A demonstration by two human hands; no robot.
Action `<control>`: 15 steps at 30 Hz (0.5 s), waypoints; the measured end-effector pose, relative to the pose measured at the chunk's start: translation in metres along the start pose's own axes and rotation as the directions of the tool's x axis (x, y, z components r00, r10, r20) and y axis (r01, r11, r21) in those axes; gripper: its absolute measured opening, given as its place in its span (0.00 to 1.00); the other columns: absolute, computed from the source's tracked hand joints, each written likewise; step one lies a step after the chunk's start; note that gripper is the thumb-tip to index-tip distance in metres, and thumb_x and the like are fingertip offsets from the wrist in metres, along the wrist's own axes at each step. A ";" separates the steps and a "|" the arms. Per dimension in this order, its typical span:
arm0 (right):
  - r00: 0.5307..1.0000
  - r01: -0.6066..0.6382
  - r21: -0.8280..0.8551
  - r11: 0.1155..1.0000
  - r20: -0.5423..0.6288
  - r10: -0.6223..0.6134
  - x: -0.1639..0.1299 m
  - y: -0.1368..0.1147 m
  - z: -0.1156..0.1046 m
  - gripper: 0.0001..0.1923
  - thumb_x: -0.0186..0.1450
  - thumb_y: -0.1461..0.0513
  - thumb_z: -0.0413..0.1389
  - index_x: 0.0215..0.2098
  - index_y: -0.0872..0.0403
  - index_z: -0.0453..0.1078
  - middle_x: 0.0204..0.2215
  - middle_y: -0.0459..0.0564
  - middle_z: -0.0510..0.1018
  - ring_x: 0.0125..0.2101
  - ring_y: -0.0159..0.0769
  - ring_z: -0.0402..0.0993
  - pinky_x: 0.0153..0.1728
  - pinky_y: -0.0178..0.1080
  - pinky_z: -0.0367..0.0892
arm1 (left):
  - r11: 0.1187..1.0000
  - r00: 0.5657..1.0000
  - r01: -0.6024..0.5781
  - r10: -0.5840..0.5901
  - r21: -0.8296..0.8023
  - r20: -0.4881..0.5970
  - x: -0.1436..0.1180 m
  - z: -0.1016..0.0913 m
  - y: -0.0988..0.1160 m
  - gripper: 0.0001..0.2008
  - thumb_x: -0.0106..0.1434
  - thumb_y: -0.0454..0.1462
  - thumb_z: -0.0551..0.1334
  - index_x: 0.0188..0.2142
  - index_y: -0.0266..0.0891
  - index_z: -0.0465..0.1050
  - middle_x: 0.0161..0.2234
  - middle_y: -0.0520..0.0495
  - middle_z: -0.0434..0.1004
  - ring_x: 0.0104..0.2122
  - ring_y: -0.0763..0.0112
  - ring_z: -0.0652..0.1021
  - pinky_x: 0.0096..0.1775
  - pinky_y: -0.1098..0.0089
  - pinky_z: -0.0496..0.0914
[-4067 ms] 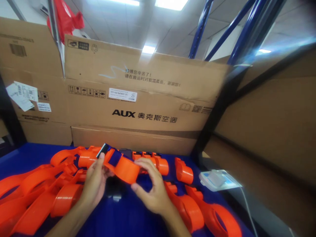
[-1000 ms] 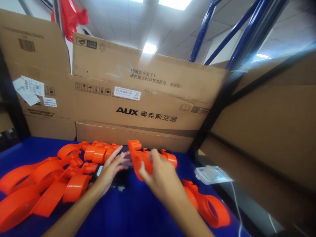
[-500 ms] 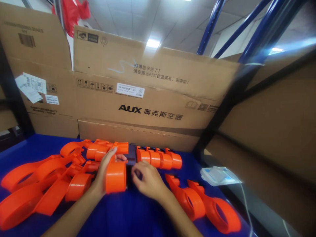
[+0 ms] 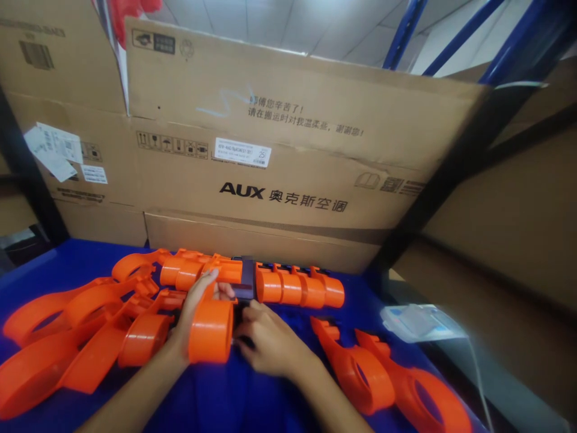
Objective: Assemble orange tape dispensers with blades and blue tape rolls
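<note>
Orange holder (image 4: pixel 211 331) (both hands gripping)
</note>
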State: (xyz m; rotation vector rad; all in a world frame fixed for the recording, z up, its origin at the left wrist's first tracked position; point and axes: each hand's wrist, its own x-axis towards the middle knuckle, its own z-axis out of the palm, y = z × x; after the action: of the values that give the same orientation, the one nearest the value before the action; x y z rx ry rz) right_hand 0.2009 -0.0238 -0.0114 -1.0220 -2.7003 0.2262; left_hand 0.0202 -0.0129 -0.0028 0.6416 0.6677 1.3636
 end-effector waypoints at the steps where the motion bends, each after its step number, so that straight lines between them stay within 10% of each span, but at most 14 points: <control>1: 1.000 -0.002 0.008 1.000 0.005 0.002 -0.002 0.001 -0.001 0.07 0.64 0.63 0.57 0.36 0.53 0.79 0.35 0.51 0.75 0.41 0.42 0.67 0.43 0.40 0.63 | 1.000 1.000 0.001 -0.001 -0.002 0.002 -0.001 0.000 0.000 0.18 0.56 0.50 0.68 0.24 0.38 0.73 0.19 0.50 0.75 0.19 0.72 0.74 0.24 0.72 0.68; 15: 0.998 -0.060 -0.017 0.998 -0.033 0.060 -0.007 0.000 0.000 0.06 0.63 0.66 0.55 0.32 0.54 0.74 0.32 0.50 0.72 0.36 0.39 0.66 0.39 0.39 0.62 | 0.999 1.000 0.013 -0.012 0.037 -0.008 0.000 0.001 0.001 0.19 0.59 0.48 0.65 0.22 0.35 0.74 0.19 0.51 0.73 0.17 0.76 0.71 0.24 0.74 0.65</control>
State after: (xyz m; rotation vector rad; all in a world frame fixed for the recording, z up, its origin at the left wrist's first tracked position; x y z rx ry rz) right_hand 0.2058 -0.0288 -0.0129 -1.1034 -2.6495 0.1949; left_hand 0.0204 -0.0129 -0.0014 0.6611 0.7040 1.3455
